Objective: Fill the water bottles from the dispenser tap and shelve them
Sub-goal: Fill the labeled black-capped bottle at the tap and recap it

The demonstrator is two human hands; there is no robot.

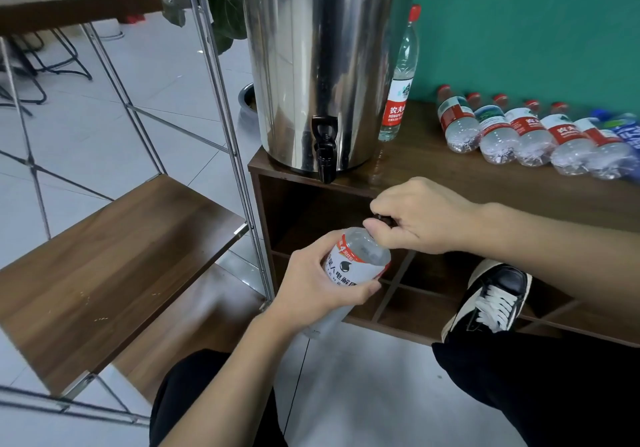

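The left hand wraps the body of a clear labelled bottle, held below the dispenser tap and tilted with its neck up and to the right. The right hand pinches its dark cap, mostly hidden by fingers. The bottle's base is hidden behind the left wrist.

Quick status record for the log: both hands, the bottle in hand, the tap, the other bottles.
left hand: grips held bottle round its label
right hand: pinches dark cap at the bottle's neck
tap: black, on steel dispenser, nothing under it
upright bottle: beside dispenser, red cap on
lying bottles: row on cabinet top, by green wall
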